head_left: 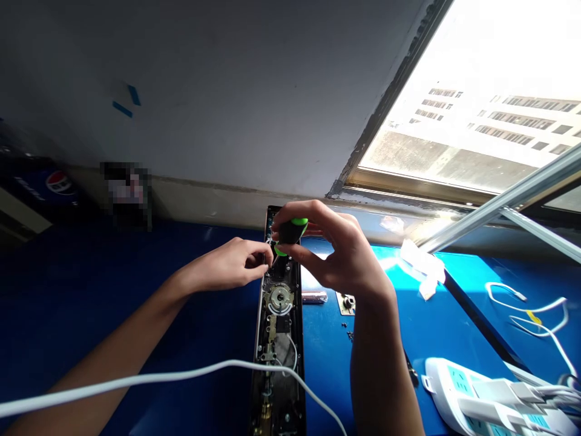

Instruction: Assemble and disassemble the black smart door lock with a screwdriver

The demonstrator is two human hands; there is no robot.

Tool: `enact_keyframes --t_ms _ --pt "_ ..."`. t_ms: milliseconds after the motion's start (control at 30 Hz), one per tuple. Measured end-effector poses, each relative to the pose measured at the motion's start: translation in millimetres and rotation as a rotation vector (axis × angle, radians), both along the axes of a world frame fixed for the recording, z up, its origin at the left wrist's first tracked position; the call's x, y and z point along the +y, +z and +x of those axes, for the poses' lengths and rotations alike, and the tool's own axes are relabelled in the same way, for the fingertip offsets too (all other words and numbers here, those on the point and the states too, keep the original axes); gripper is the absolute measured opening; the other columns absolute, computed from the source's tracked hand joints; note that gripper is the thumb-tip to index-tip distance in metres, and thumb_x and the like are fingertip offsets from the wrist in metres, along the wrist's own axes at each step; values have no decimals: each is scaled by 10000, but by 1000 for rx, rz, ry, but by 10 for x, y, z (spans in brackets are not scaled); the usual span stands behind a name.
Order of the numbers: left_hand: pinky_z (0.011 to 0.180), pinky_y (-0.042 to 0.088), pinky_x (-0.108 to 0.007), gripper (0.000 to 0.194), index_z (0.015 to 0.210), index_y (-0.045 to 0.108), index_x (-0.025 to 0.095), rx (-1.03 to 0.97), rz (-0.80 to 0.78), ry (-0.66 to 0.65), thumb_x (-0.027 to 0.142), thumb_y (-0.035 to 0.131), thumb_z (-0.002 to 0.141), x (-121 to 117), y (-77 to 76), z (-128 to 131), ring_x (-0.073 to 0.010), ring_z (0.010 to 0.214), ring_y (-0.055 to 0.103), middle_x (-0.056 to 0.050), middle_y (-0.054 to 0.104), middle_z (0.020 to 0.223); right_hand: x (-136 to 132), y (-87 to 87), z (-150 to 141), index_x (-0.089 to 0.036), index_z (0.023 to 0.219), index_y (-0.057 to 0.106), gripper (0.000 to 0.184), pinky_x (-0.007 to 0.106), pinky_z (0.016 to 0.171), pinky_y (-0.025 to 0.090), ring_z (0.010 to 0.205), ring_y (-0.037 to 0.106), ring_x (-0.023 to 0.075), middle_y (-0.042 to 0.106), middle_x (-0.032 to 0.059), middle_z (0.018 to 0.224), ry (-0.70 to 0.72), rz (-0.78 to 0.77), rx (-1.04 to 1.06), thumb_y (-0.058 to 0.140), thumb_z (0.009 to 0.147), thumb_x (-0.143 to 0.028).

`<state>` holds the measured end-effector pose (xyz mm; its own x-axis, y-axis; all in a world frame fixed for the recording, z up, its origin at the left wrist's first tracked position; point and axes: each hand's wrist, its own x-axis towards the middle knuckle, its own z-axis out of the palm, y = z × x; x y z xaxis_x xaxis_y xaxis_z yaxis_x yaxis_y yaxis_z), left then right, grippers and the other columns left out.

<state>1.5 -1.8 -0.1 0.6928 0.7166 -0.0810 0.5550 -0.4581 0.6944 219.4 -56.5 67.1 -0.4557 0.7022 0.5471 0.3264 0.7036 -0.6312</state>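
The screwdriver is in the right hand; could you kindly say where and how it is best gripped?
Likely by its thick handle, from the right, as the right hand does: the handle leans up and rightward above the device, while the thin shaft points down near the left hand.

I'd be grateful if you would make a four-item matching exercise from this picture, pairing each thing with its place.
Things
1. Green-and-black tool
2. White power strip
3. Tiny dark pieces
4. Blue strips

Places
A. On the blue table, between the long opened device and the right forearm
B. On the grey wall
C. In the right hand
D. At the picture's lower right

Right pairs: 1-C, 2-D, 3-A, 4-B
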Motion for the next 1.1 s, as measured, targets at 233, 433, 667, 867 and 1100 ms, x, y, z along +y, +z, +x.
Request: enact_keyframes --t_ms 233,433,667,867,1100 --pt "613 403 -257 138 928 682 189 -40 -101 30 297 631 858 -22 21 25 -171 706 622 9 692 784 23 -26 4 -227 1191 700 311 222 860 621 944 734 105 772 -22 1149 -59 109 -47 706 911 -90" --pt "695 479 -280 164 949 639 191 -133 -126 30 318 651 845 -5 -40 19 -200 797 675 -16 705 869 31 -63 33 -228 1147 700 279 221 797 620 829 717 96 773 -18 1045 -171 166 -50 785 883 -200" --pt "675 448 -268 169 923 552 229 -59 -50 21 367 645 895 -22 -23 -10 -182 765 650 17 678 816 -50 -1 174 -236 1062 656 268 256 703 602 772 718 116 755 -36 913 -361 231 -9 822 856 -280" --pt "580 382 -276 187 982 547 250 124 99 108 415 628 948 -130 138 13 -165 618 589 43 657 739 -260 12 409 -231 968 618 228 246 556 552 659 687 118 683 -31 808 -650 257 86 808 854 -280" --pt "780 511 -329 179 1044 653 231 13 371 76 398 605 1002 -363 190 195 -205 884 658 -40 672 1055 -456 -353 634 -228 899 531 217 270 604 546 731 716 164 738 33 859 -727 -237 -66 696 920 -367"
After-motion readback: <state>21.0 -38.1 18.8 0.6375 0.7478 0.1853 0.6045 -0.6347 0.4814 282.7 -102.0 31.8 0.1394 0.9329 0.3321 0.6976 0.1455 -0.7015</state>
